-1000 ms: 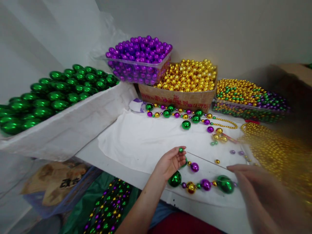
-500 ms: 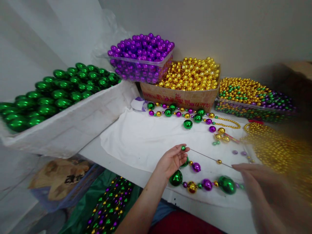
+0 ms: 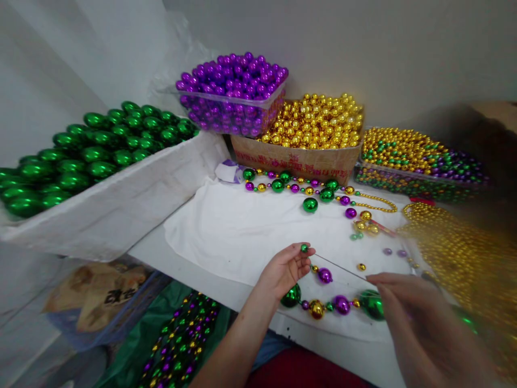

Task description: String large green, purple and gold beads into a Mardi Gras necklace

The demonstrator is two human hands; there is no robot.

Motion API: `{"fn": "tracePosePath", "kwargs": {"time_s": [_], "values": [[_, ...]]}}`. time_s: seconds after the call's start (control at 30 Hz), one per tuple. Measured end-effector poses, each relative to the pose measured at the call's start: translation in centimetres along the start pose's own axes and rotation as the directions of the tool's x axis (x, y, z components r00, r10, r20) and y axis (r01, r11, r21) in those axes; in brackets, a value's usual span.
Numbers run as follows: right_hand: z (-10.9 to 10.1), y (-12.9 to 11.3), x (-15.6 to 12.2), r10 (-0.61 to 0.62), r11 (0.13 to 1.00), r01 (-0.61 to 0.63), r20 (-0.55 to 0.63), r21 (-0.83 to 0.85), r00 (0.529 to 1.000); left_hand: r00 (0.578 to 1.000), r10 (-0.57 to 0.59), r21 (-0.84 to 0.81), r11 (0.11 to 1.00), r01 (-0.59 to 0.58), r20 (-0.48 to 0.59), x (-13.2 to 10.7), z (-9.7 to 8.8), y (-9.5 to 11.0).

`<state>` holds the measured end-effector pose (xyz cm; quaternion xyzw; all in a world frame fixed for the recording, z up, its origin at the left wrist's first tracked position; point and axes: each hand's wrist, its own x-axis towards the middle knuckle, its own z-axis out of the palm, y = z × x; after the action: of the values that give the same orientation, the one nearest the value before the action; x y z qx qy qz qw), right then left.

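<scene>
1. A small, round, shiny green bead (image 3: pixel 304 248) is sitting right of centre; the left hand (image 3: pixel 287 272) is pinching it at its fingertips, the other fingers curling loosely.
2. A thin, straight, dark strand (image 3: pixel 341 264) is sloping from beside the bead toward the lower right; whether it is entering the bead cannot be told.
3. The blurred right hand (image 3: pixel 424 323), lower right, is pinching the strand's lower end, the bead lying up and to the left.

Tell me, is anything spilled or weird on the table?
Nothing looks broken or clearly spilled. One small gold bead looks a bit odd: it lies by itself on the white cloth, near the thin line between the left hand and right hand, while bigger gold beads behind it sit bunched together.
</scene>
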<state>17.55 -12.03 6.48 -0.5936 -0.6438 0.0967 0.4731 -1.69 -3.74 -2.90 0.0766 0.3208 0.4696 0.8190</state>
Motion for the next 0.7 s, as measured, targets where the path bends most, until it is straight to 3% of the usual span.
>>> {"fn": "tracePosePath", "kwargs": {"time_s": [0.23, 0.37, 0.5, 0.7], "values": [[1.0, -0.1, -0.1, 0.018, 0.997, -0.018, 0.001, 0.074, 1.0, 0.999, -0.033, -0.127, 0.991, 0.036, 0.028, -0.6, 0.6, -0.2], [3.5, 2.1, -0.2, 0.03, 0.985, -0.049, 0.119, 0.164, 0.992, 0.999, 0.001, -0.222, 0.975, 0.009, 0.042, -0.7, 2.2, -1.3], [5.4, 4.1, -0.3, 0.09, 0.958, -0.153, 0.255, 0.241, 0.963, 0.988, 0.148, 0.037, 0.988, -0.15, 0.044, -0.8, 4.1, -2.8], [5.0, 5.6, -0.2, 0.176, 0.962, -0.239, 0.366, 0.133, 0.914, 0.956, 0.291, 0.293, 0.913, -0.284, 0.019, -0.5, 5.2, -3.5]]}}
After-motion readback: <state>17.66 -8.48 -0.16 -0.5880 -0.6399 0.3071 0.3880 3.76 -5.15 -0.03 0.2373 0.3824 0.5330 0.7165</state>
